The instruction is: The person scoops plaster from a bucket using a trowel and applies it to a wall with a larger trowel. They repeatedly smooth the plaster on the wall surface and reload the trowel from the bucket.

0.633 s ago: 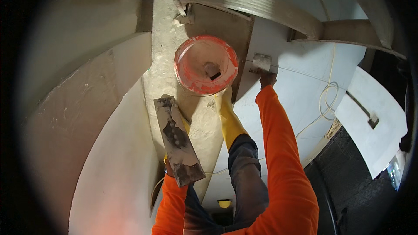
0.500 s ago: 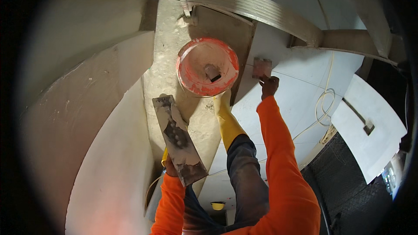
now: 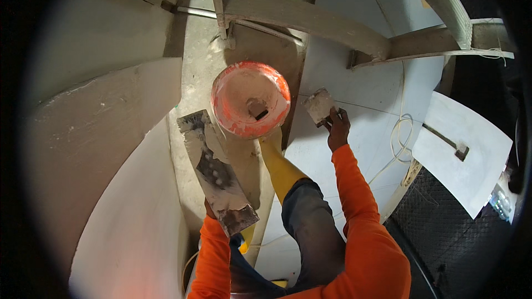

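My left hand (image 3: 209,209) grips a long rectangular plastering trowel (image 3: 216,173) from below, its fingers mostly hidden under it. Pale plaster and a dark wet patch cover the trowel's face. My right hand (image 3: 338,129), out to the right, closes on a broad square putty knife (image 3: 319,106) with a plaster-smeared blade. Between and beyond the hands stands a round orange-red bucket (image 3: 218,95), its walls coated in pinkish plaster. A small object with a dark end (image 3: 261,114) lies inside it, too unclear to name. Neither tool touches the bucket.
Below the bucket is my yellow boot (image 3: 281,169). A pale wall panel (image 3: 133,205) rises on the left. Metal beams (image 3: 310,16) cross beyond the bucket. A looped cable (image 3: 400,138) lies on the grey boards at right, near a white slotted panel (image 3: 482,149).
My right hand has drawn the putty knife nearer and turned its blade left, toward the bucket. The trowel has shifted slightly left in view, and the whole scene has shifted with the head.
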`<state>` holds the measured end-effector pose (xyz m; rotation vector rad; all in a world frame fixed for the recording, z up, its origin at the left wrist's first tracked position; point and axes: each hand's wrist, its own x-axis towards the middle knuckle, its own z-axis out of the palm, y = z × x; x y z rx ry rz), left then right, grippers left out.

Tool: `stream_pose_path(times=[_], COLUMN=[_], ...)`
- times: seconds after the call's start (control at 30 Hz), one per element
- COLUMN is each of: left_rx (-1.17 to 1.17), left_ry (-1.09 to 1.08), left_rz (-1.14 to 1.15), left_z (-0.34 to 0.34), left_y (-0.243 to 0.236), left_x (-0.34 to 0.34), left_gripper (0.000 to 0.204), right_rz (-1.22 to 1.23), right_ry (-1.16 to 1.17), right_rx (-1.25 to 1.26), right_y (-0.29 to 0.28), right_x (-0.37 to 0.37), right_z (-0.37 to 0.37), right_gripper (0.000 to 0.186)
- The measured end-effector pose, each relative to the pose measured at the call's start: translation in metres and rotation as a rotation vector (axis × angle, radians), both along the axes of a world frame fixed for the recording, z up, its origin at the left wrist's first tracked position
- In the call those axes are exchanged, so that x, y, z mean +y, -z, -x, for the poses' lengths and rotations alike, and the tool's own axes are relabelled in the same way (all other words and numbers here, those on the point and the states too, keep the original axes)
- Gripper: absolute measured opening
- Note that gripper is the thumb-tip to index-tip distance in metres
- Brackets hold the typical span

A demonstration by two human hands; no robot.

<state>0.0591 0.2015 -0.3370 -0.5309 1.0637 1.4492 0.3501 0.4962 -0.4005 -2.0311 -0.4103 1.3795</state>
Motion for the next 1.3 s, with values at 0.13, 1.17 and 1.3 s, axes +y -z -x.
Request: stream_pose_path(times=[0.13,1.17,1.3], left_rx=[0.065,0.36,0.353], left_ry=[0.093,0.178,0.182], left_rz=[-0.121,-0.601,-0.601], left_z=[-0.001,0.088,0.086], left_y=[0.045,0.112,0.113], left_x=[0.03,0.123,0.124], left_gripper=[0.061,0.058,0.057], right_rz=[-0.627,-0.185,-0.122], right_ry=[-0.522,-2.233,-2.267], right_rx=[-0.154,-0.869,-0.922], right_y=[-0.002,0.078,0.078], right_x=[-0.016,-0.002,-0.009], right_z=[0.029,0.169,0.171], right_gripper=[0.013,0.045,0.045])
